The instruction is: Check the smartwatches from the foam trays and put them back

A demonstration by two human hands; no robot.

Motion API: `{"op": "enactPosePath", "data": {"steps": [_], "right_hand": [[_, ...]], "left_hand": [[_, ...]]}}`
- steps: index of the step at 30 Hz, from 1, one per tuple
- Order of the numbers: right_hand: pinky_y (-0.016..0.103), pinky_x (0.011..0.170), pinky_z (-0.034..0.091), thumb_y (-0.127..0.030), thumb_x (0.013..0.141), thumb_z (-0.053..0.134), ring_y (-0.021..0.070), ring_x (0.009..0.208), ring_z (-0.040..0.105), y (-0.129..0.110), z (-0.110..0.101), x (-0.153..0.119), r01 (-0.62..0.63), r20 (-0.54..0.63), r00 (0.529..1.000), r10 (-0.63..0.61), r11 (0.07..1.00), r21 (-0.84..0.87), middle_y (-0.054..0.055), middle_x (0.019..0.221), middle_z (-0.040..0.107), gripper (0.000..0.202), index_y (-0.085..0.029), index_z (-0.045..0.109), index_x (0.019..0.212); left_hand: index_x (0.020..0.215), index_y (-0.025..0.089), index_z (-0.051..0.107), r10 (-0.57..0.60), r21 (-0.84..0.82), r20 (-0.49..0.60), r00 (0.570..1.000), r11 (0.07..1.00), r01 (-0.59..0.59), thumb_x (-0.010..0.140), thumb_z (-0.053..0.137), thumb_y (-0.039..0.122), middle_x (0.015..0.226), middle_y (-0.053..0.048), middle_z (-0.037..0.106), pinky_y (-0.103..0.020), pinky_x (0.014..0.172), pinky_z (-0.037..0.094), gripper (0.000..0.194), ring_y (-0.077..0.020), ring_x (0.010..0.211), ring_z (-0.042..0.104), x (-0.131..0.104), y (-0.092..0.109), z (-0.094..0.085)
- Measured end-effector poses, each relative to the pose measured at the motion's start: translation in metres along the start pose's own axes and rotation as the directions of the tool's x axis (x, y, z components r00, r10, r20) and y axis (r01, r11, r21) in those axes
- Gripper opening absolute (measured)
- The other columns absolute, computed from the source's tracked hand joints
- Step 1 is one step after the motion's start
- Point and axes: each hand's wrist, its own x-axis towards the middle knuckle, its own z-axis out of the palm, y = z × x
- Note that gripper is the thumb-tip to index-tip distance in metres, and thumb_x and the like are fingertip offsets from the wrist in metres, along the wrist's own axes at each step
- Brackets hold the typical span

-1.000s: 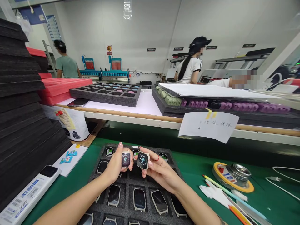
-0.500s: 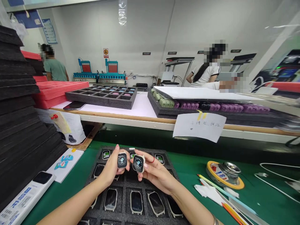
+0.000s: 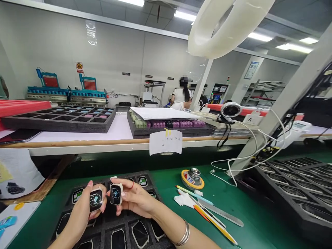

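My left hand (image 3: 82, 211) is closed around a smartwatch (image 3: 96, 199) with a lit dial. Beside it, the fingers of my right hand (image 3: 137, 197) pinch a second smartwatch (image 3: 115, 194), also lit and in a pale case. The two watches are held upright and slightly apart, their screens facing me. Beneath them lies a black foam tray (image 3: 102, 226), partly covered by my hands and forearms. Several strapless watches sit in its compartments, among them a dark-screened watch (image 3: 140, 234) and one with a green and white screen (image 3: 143, 181).
Right of the tray lie a yellow tape roll (image 3: 185, 182) with a metal dispenser (image 3: 197, 176), pens (image 3: 215, 226) and a metal spatula (image 3: 225, 215). Another foam tray (image 3: 298, 207) of watch cases stands far right. A shelf (image 3: 124, 144) spans the back; a person (image 3: 181, 95) is beyond.
My view has swung right and up, so the scene sits further left and the right-hand tray and lamp show. Both hands keep hold of their watches.
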Motion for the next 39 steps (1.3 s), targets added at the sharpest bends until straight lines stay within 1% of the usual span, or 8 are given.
{"op": "enactPosePath", "data": {"steps": [6, 11, 15, 19, 25, 30, 35, 39], "right_hand": [[0.033, 0.071, 0.054, -0.038, 0.075, 0.081, 0.0114, 0.066, 0.064, 0.000, 0.001, -0.001, -0.006, -0.009, 1.000, 0.005, 1.000, -0.015, 0.005, 0.102, 0.071, 0.056, -0.026, 0.063, 0.126], [0.030, 0.072, 0.053, -0.033, 0.079, 0.078, 0.0100, 0.067, 0.064, -0.001, 0.003, -0.005, -0.022, -0.015, 1.000, 0.022, 1.000, 0.008, 0.003, 0.106, 0.070, 0.049, -0.028, 0.063, 0.126], [0.028, 0.072, 0.053, -0.030, 0.083, 0.074, 0.0091, 0.069, 0.063, -0.003, 0.004, -0.006, -0.027, -0.017, 0.999, 0.028, 1.000, 0.014, 0.003, 0.108, 0.069, 0.043, -0.029, 0.064, 0.125], [0.030, 0.071, 0.053, -0.033, 0.082, 0.074, 0.0103, 0.069, 0.062, -0.004, 0.006, -0.007, -0.040, -0.037, 0.999, 0.040, 0.999, 0.004, 0.003, 0.104, 0.070, 0.046, -0.030, 0.063, 0.127], [0.033, 0.073, 0.051, -0.034, 0.083, 0.074, 0.0108, 0.069, 0.061, -0.004, 0.007, -0.009, -0.043, -0.080, 0.996, 0.040, 0.998, -0.036, 0.005, 0.110, 0.069, 0.042, -0.031, 0.065, 0.124], [0.034, 0.076, 0.051, -0.034, 0.082, 0.074, 0.0110, 0.070, 0.060, -0.005, 0.007, -0.010, -0.075, -0.073, 0.995, 0.074, 0.997, -0.008, 0.006, 0.112, 0.068, 0.049, -0.030, 0.061, 0.129], [0.032, 0.075, 0.052, -0.032, 0.083, 0.074, 0.0099, 0.070, 0.060, -0.004, 0.006, -0.010, -0.041, -0.099, 0.994, 0.038, 0.999, -0.031, 0.003, 0.111, 0.068, 0.044, -0.032, 0.063, 0.125], [0.032, 0.074, 0.052, -0.032, 0.082, 0.074, 0.0096, 0.069, 0.060, -0.003, 0.007, -0.009, -0.037, -0.112, 0.993, 0.033, 0.999, -0.032, 0.002, 0.110, 0.068, 0.044, -0.032, 0.063, 0.125]], "left_hand": [[0.065, 0.018, 0.052, 0.004, 0.008, 0.030, 1.000, 1.000, -0.005, 0.088, 0.036, 0.059, 0.045, 0.001, 0.054, -0.019, 0.040, 0.017, 0.050, -0.0056, 0.034, 0.023, 0.005, -0.004, -0.003], [0.066, 0.018, 0.052, 0.061, -0.005, 0.067, 0.996, 0.998, -0.060, 0.084, 0.040, 0.063, 0.044, 0.000, 0.055, -0.018, 0.037, 0.015, 0.050, -0.0054, 0.032, 0.024, 0.006, -0.006, -0.004], [0.062, 0.018, 0.050, 0.073, -0.018, 0.051, 0.996, 0.997, -0.072, 0.085, 0.039, 0.063, 0.042, 0.001, 0.052, -0.018, 0.037, 0.016, 0.052, -0.0053, 0.032, 0.026, 0.006, -0.006, -0.003], [0.066, 0.018, 0.052, 0.060, -0.023, 0.052, 0.997, 0.998, -0.059, 0.086, 0.037, 0.062, 0.043, 0.000, 0.054, -0.018, 0.037, 0.017, 0.051, -0.0058, 0.033, 0.028, 0.007, -0.008, -0.003], [0.063, 0.018, 0.051, 0.058, -0.026, 0.046, 0.997, 0.998, -0.057, 0.088, 0.033, 0.060, 0.042, 0.000, 0.053, -0.019, 0.037, 0.018, 0.053, -0.0058, 0.033, 0.028, 0.007, -0.011, -0.004], [0.068, 0.017, 0.054, 0.061, -0.024, 0.059, 0.996, 0.998, -0.060, 0.089, 0.034, 0.059, 0.045, 0.000, 0.056, -0.019, 0.037, 0.017, 0.051, -0.0060, 0.033, 0.028, 0.009, -0.013, -0.005], [0.062, 0.018, 0.051, 0.073, -0.017, 0.039, 0.997, 0.997, -0.073, 0.089, 0.031, 0.057, 0.042, 0.000, 0.052, -0.019, 0.038, 0.017, 0.052, -0.0058, 0.033, 0.026, 0.007, -0.008, -0.005], [0.063, 0.018, 0.051, 0.070, -0.017, 0.037, 0.997, 0.997, -0.069, 0.090, 0.032, 0.058, 0.044, 0.000, 0.053, -0.020, 0.038, 0.016, 0.052, -0.0057, 0.033, 0.026, 0.008, -0.007, -0.006]]}}
